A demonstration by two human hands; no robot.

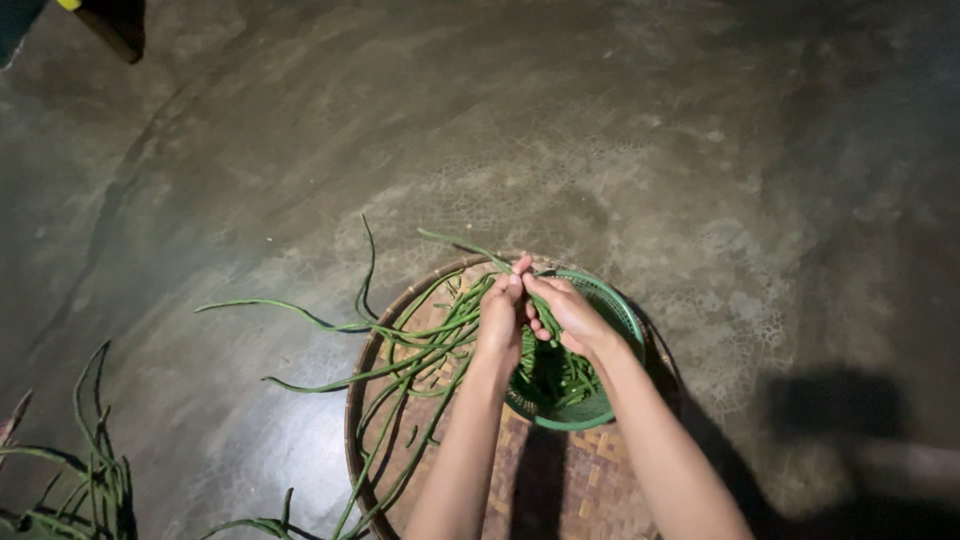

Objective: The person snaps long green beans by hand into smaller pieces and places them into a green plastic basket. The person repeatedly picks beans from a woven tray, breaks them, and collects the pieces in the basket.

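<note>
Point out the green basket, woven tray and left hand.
green basket (628,318): head view, right rim.
woven tray (352,420): head view, left rim.
left hand (500,315): head view, back of hand.

Bean piece between fingertips (517,283) mostly hidden by both hands. Woven tray (372,360) cut off by bottom edge, below fingers. Green basket (622,312) near rim hidden behind right hand (568,315).
</note>
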